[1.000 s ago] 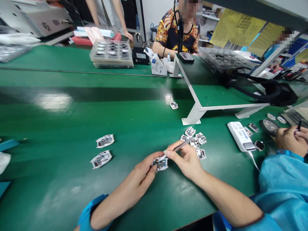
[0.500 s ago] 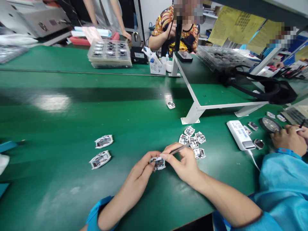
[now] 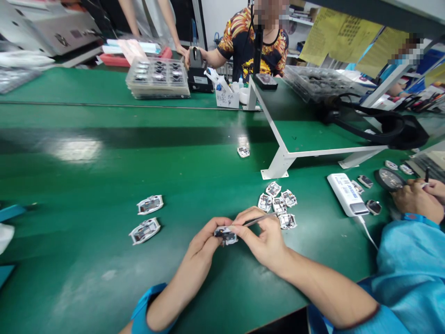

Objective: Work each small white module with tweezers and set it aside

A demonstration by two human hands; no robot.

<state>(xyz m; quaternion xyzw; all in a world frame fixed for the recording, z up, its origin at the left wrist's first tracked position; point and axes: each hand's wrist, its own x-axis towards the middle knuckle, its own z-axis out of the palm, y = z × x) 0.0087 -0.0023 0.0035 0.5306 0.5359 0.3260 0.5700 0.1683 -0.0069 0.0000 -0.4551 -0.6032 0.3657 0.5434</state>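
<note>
Between the fingertips of my left hand (image 3: 205,243) sits a small white watch housing (image 3: 231,237) with electronic parts inside; the hand is closed on its left side. My right hand (image 3: 266,239) pinches thin metal tweezers (image 3: 259,220), its fingertips meeting the housing's right upper edge. The tweezers lie across the hand, their outer end pointing right toward a cluster of similar housings (image 3: 278,205). Two more housings, an upper one (image 3: 150,204) and a lower one (image 3: 145,231), lie to the left on the green table.
One housing (image 3: 243,151) lies farther back, beside a white-framed stand (image 3: 276,164). A white power bank (image 3: 347,195) with a cable is on the right. A co-worker's hands (image 3: 419,197) work there. Clear plastic trays (image 3: 158,79) and a black device (image 3: 200,76) stand across the table.
The held housing has tilted in my fingers, and the tweezers' outer end has dipped slightly. The far housing has shifted a little left. The person opposite has lowered a hand to the black device.
</note>
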